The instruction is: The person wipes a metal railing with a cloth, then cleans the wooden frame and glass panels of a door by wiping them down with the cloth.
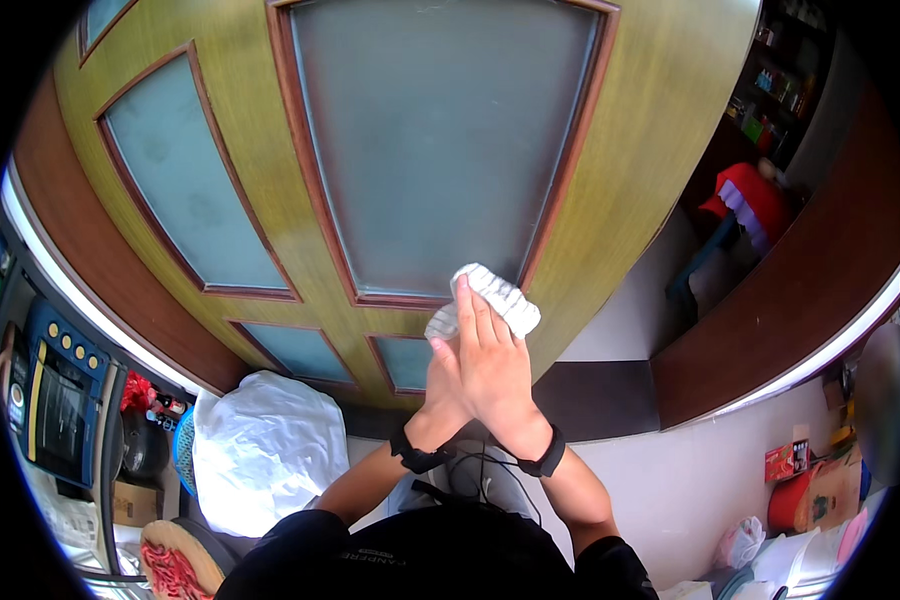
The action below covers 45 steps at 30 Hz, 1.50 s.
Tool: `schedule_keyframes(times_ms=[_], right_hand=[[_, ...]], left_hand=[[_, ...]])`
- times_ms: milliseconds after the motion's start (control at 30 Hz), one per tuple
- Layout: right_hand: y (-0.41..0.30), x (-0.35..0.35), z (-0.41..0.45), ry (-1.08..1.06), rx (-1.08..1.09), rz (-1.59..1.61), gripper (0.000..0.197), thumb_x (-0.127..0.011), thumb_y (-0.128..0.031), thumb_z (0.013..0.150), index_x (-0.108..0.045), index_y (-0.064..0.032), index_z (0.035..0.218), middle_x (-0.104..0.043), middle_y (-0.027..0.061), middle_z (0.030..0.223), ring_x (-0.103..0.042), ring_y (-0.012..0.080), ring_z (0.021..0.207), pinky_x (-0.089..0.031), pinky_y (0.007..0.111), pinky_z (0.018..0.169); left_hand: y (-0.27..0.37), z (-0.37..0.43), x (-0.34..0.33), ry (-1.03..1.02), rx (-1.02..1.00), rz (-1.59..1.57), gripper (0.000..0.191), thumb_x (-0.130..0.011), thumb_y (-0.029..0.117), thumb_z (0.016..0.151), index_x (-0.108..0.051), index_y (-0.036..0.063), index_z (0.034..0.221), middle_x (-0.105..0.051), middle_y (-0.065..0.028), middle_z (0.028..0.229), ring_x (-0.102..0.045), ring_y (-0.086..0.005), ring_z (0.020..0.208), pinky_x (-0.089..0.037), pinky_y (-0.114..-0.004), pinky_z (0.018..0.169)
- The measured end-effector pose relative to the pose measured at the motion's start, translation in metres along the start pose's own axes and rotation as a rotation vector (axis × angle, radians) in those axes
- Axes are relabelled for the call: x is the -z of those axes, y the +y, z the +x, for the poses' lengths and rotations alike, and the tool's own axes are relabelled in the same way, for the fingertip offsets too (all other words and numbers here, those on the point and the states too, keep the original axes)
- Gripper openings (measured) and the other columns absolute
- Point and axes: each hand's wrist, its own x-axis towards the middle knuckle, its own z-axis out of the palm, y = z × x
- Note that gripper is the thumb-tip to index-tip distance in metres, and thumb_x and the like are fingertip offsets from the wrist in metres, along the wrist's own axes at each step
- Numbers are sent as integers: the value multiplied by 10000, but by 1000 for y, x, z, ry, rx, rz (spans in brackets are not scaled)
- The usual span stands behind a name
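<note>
Both my hands are together in front of a yellow-green wooden door (649,150) with frosted glass panes. My right hand (499,375) lies with straight fingers on a folded white cloth with grey stripes (516,306), holding it. The cloth is at the lower right corner of the large pane (442,150), over its brown moulding. My left hand (439,397) crosses beneath the right one, close to the cloth's left end. Its fingers are mostly hidden, so its hold on the cloth is unclear. Each wrist wears a black band.
A white plastic bag (270,450) covers a blue basket (185,450) by the door's lower left. Further left stands a dark blue oven (64,397). Red chillies (169,570) lie on a round tray. Right of the door is an opening with a dark sill (596,397); cartons (832,487) stand at far right.
</note>
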Motion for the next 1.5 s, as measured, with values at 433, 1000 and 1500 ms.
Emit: schedule_keyframes(times_ms=[433, 1000, 1500], right_hand=[[10, -21, -30, 74, -38, 454, 549, -443, -262, 950, -376, -13, 1435, -483, 181, 1360, -498, 349, 1187, -405, 442, 988], [42, -60, -75, 398, -281, 1002, 437, -434, -226, 966, -433, 35, 1316, -483, 229, 1262, -524, 324, 1113, -401, 392, 986], [33, -78, -97, 195, -496, 1177, 524, -326, -352, 1019, -329, 6, 1402, -504, 245, 1299, -524, 354, 1188, -395, 400, 1009]], left_hand=[[-32, -41, 1, 154, -131, 51, 449, -614, 189, 845, -521, -30, 1225, -548, -255, 1189, -514, -441, 1065, -435, -472, 898], [-14, 43, -3, 168, -376, 332, 530, -698, 97, 682, -555, -54, 1170, -518, -252, 1132, -471, -448, 1157, -341, -542, 1061], [-11, 16, -4, 103, -337, 316, 602, -675, 153, 690, -516, -2, 1249, -499, -206, 1150, -489, -375, 1037, -390, -478, 924]])
